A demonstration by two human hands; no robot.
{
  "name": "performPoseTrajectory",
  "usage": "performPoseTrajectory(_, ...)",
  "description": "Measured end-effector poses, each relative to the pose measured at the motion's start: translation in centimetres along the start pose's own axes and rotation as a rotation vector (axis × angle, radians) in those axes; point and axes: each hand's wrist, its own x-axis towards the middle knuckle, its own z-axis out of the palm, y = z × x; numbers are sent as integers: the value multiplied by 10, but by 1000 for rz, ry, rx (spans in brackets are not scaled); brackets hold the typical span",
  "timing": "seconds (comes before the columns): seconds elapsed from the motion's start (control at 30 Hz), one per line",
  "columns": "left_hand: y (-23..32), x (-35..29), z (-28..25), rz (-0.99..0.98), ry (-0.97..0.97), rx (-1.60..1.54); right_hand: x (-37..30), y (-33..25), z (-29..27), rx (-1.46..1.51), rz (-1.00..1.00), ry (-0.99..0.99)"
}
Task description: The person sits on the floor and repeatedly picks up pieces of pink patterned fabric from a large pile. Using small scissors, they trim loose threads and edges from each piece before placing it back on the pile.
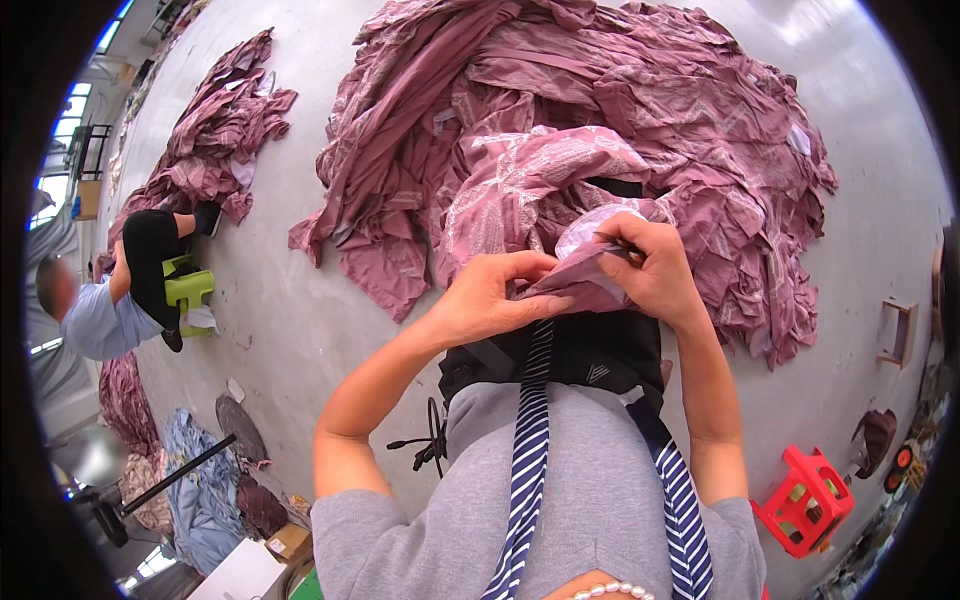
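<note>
Mauve cloth (585, 275), a printed piece drawn off the big heap, sits bunched between both hands just above the person's lap, held close to the body so that its edge can be seen and worked at short range. The left hand (490, 295) is closed around a fold of it, thumb on top and fingers curled under, which keeps the fabric taut and steady. The right hand (650, 265) pinches the upper edge between thumb and forefinger; something thin and dark seems to lie at the fingertips, but it is too small to tell what. The rest of the piece trails back up into the large pile of mauve fabric (600, 110), which spreads over the far middle of the concrete floor (290, 330), within arm's reach so that pieces can be pulled straight from it.

A smaller pile of the same fabric (215, 120) lies towards the floor's far left corner, beside another person (110, 300) seated on a green stool (188, 290). A red plastic stool (808, 500) stands near the right edge, and a blue cloth bundle (200, 480) lies at the near left.
</note>
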Motion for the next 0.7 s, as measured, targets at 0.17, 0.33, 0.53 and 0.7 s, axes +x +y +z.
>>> performPoseTrajectory(0.17, -28, 0, -9, 170, 70, 64, -5, 10, -1, 276, 164, 50)
performPoseTrajectory(0.33, -30, 3, -6, 260, 78, -88, -2, 27, 6, 459, 247, 62)
performPoseTrajectory(0.53, -27, 6, -2, 239, 67, -200, -1, 45, 7, 320, 248, 43)
performPoseTrajectory(0.7, -24, 7, -2, 177, 92, -218, 2, -5, 3, -176, -67, 355)
